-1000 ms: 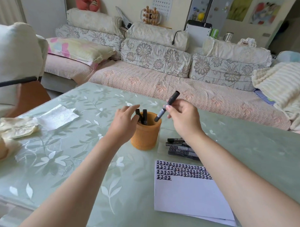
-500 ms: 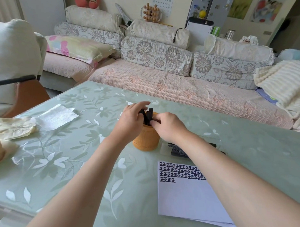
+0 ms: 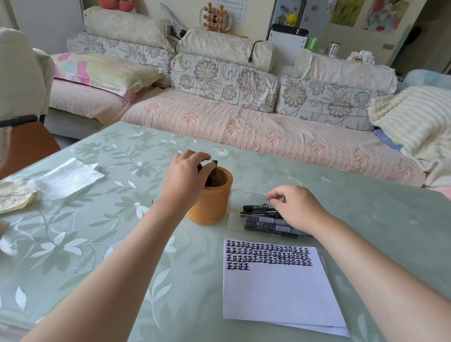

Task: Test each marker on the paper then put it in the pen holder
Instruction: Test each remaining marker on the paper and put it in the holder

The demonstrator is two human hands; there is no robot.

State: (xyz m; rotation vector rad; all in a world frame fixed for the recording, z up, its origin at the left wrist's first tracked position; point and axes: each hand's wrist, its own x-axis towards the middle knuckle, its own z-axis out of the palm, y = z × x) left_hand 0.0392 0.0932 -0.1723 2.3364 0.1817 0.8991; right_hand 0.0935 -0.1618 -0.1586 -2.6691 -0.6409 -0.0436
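The green leaf-patterned table (image 3: 371, 222) carried everything, with a crumpled napkin (image 3: 68, 175) well off to the left. Nearest the person lay the paper (image 3: 279, 295), its upper part filled with rows of black test strokes and the rest blank. Beyond its left corner stood the orange pen holder (image 3: 210, 206), upright. The left hand (image 3: 186, 177) reached over the holder's rim, fingers and thumb curled round the tops of the standing markers (image 3: 214, 168) inside it. The right hand (image 3: 294, 209) hovered over the untested markers (image 3: 263, 223), which lay stacked in a clear tray (image 3: 233, 196) just beside the holder. Its fingers were loosely curled and gripped nothing, thumb and forefinger close together above the top marker (image 3: 256, 207); whether they touched it could not be told.

The markers looked light, rigid and smooth-barrelled, so likely to roll or slide off the heap if nudged. A pinch across the middle of the top marker's barrel, clear of the cap, would probably lift it cleanly. The cap would then need pulling before writing, so the left hand would have to let go of the standing markers to help
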